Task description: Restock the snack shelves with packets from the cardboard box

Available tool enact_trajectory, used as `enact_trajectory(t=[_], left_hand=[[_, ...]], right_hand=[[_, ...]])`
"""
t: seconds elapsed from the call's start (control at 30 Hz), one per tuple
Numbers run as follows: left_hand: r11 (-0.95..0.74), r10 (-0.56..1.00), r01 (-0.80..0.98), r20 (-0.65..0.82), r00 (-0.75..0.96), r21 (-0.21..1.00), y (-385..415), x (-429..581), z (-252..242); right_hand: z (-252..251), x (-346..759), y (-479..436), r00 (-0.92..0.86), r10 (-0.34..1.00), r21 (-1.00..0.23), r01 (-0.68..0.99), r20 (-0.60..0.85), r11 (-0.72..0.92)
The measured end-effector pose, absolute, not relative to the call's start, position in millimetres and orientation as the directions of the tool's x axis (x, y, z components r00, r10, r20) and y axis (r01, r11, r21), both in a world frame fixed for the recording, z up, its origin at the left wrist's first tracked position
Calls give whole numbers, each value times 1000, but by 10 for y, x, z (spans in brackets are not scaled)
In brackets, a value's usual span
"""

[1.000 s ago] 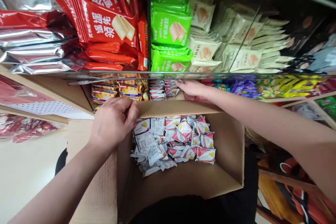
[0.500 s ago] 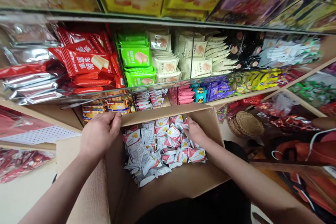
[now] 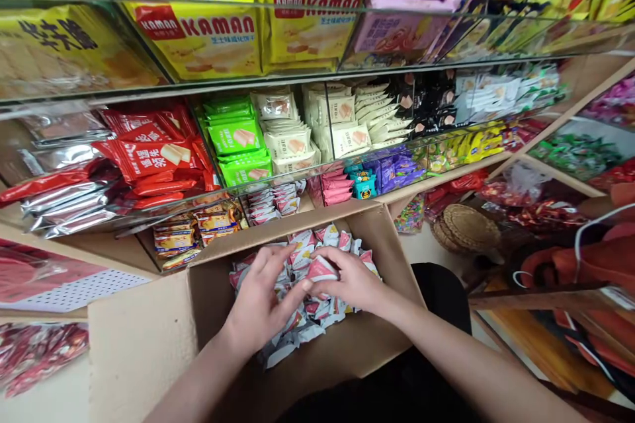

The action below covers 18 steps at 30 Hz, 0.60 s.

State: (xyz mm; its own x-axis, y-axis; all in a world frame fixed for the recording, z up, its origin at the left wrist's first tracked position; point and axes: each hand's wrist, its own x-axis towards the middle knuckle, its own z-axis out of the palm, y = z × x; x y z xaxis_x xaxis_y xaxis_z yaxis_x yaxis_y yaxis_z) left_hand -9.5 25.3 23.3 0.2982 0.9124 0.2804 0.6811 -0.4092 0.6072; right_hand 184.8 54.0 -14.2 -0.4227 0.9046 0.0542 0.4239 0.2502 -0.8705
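Observation:
A cardboard box (image 3: 399, 261) stands open below the shelves, with a heap of small white-and-pink snack packets (image 3: 301, 337) inside it. My right hand (image 3: 354, 281) reaches in from the right, thumb and fingers closed on one pink-and-white snack packet (image 3: 321, 269). Beside it, over the left part of the heap, is my left hand (image 3: 260, 294). Its fingers are apart and its thumb points toward the held packet; nothing shows in its grasp. Both hands cover part of the heap.
Glass-fronted shelves hold yellow wafer packs (image 3: 198, 33), red packs (image 3: 153, 155), green packs (image 3: 238, 135) and cream packs (image 3: 350, 139). Below, one compartment (image 3: 272, 201) holds similar white-and-pink packets. A box flap (image 3: 141, 337) sticks out left. Woven round mats (image 3: 469, 225) lie at right.
My left hand has left the box's back edge and moved down right, over the packets. My right hand has shifted left and now holds a packet. The view has tilted up.

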Motion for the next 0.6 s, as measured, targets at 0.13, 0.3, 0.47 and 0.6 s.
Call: enact_trajectory(t=[0.13,0.3,0.47,0.6], left_hand=[[-214,973,538,130,190,816,264,178,229],[2,986,370,61,-158,929,203,236,160],[92,972,243,-34,-231,966,161,306,135],[93,970,264,-27,-242,960,156,267,129]], right_hand=[[79,1756,406,-421,906,-970,203,37,134],[-86,1664,361,-10,1000,-999,33,-14,-14],[-156,1537,315,130,991,-1000,21,-17,-20],[-140,1546,265,139,990,-999,29,35,31]])
